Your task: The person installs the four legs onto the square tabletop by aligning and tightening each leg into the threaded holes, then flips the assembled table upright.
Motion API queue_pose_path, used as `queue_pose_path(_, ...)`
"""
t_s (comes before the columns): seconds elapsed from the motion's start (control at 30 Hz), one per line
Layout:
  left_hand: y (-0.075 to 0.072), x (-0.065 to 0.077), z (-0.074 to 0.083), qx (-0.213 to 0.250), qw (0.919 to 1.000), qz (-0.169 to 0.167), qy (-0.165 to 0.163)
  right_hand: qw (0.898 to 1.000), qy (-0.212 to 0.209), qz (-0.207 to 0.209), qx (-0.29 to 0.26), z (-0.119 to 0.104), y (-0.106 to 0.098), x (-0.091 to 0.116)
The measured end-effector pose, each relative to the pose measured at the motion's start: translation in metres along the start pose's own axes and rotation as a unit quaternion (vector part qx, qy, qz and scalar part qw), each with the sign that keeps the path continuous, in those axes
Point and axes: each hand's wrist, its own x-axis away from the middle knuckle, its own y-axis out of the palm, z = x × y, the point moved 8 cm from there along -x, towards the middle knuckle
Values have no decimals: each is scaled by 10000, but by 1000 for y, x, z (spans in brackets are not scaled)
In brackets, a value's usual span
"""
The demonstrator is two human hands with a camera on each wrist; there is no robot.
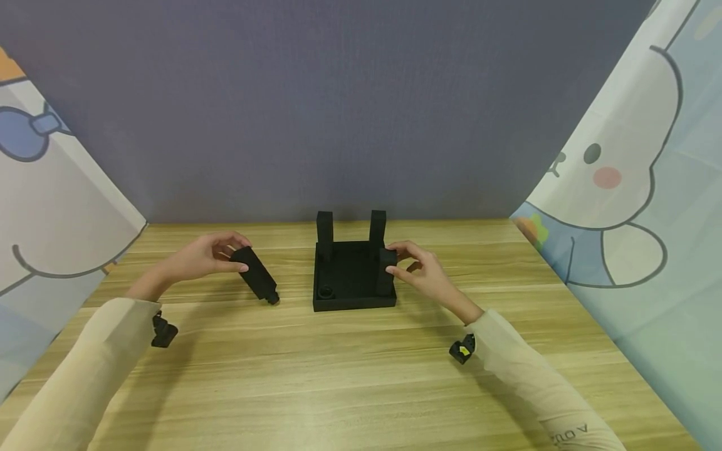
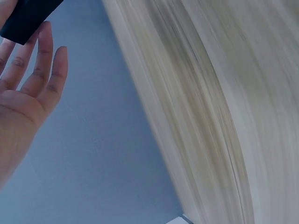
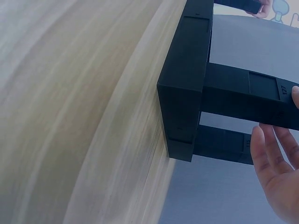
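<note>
My left hand [image 1: 217, 257] pinches a black rectangular post [image 1: 255, 274] between thumb and fingers, left of a square black base [image 1: 354, 304]. This post slants, its narrower round plug [image 1: 273, 298] pointing down and right. At the base's front right corner my right hand [image 1: 420, 269] grips the top of an upright black post [image 1: 386, 279]. In the right wrist view that post [image 3: 243, 93] meets the base, with the number 127 near its top. Two more posts stand at the back corners, one left [image 1: 325, 232] and one right [image 1: 378, 227]. The front left corner has a round socket [image 1: 326, 292].
The base sits on a wood-grain table [image 1: 316, 376], near its back edge. A grey panel [image 1: 338, 113] rises behind it. Cloths printed with cartoon figures hang at the left [image 1: 56, 207] and right [image 1: 665, 250]. Each wrist carries a small black camera mount.
</note>
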Motion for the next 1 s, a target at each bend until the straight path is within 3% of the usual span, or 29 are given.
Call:
queue_pose_path(0.6,4,-7,18,89,9984,535,158,10000,68,-15,-62,1,1,0)
queue_pose_path(1.0,6,-16,37,104,9938,989,502,9999,109,-40,-58,0,1,0)
